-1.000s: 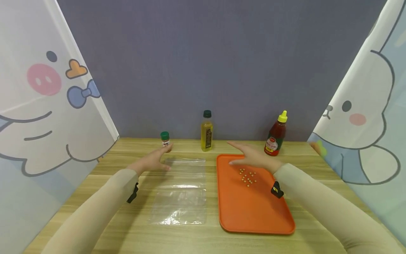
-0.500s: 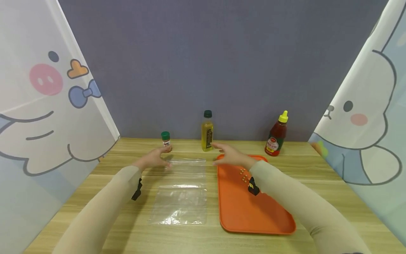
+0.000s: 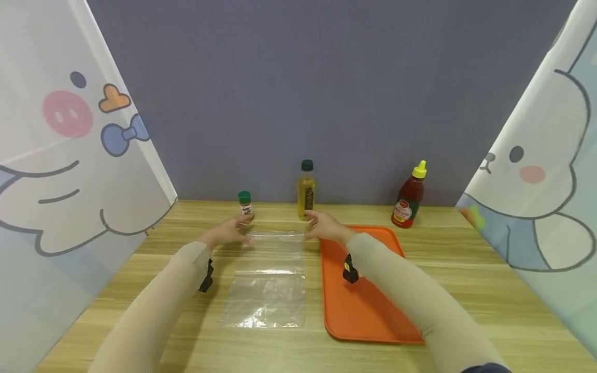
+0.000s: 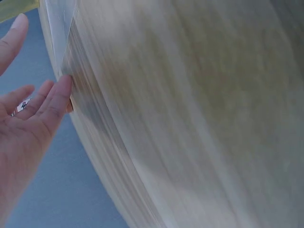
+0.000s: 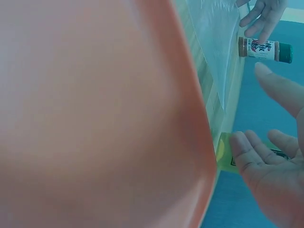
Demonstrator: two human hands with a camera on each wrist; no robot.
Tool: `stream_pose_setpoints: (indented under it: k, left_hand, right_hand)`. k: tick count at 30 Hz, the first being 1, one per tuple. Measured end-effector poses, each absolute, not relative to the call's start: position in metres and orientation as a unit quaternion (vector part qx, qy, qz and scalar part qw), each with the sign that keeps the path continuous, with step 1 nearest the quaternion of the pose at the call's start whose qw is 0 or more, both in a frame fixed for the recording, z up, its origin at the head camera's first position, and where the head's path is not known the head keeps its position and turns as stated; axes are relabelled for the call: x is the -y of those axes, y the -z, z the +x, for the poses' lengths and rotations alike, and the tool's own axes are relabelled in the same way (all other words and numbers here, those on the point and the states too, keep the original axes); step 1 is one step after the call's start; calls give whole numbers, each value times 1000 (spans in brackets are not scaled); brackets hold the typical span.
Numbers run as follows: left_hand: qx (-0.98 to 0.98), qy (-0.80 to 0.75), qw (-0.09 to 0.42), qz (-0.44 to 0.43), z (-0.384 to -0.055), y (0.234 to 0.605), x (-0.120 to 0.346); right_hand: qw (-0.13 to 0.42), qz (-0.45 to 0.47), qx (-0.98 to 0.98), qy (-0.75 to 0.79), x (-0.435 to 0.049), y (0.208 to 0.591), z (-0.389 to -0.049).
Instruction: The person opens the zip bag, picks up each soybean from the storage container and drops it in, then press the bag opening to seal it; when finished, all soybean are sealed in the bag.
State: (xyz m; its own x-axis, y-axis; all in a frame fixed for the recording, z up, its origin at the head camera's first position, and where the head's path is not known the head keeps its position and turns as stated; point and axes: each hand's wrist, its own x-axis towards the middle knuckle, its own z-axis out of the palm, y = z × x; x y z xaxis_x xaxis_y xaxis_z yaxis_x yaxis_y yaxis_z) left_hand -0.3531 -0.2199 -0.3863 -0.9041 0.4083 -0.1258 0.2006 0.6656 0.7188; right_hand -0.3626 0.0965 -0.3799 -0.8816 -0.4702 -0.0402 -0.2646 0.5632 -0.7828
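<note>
A clear zip bag (image 3: 268,290) lies flat on the table, its sealed strip toward the back. My left hand (image 3: 228,230) hovers by the bag's far left corner, fingers relaxed and thumb apart, in front of a small spice jar (image 3: 245,204) with a green cap. At the far right corner of the bag is my right hand (image 3: 326,228), also holding nothing, its fingers overlapping the lower part of an oil bottle (image 3: 306,191). The right wrist view shows that palm (image 5: 280,185) with thumb and fingers spread apart, the oil bottle behind them.
An orange tray (image 3: 336,311) lies right of the bag, under my right forearm; that arm hides the small yellowish pieces seen on it earlier. A red sauce bottle (image 3: 408,199) with a yellow cap stands at the back right. A grey partition (image 3: 289,93) closes off the table's back edge.
My right hand has moved left from over the tray to the bag's far right corner, before the oil bottle. The left hand has shifted slightly right. The bag and bottles stay in place.
</note>
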Motion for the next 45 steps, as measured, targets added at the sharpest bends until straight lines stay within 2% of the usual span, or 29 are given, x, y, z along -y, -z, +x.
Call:
stream_pose_setpoints:
  k: [5, 11, 21, 30, 37, 45]
  left_hand:
    - [-903, -371, 145, 161, -355, 390, 216]
    - [-922, -333, 123, 155, -359, 396, 216]
    - [-933, -312, 99, 149, -355, 396, 205]
    - [-933, -313, 85, 156, -356, 397, 202]
    - [-919, -333, 39, 206, -362, 397, 204]
    - [-919, -357, 28, 164, -355, 388, 200]
  right_hand:
    - [128, -174, -880, 423, -88, 387, -367]
    - [140, -121, -882, 433, -78, 391, -366]
    - [115, -119, -896, 412, -68, 401, -368]
    - [125, -107, -889, 426, -67, 399, -368]
    - [123, -118, -890, 423, -72, 394, -366]
    - [109, -118, -896, 413, -76, 382, -364]
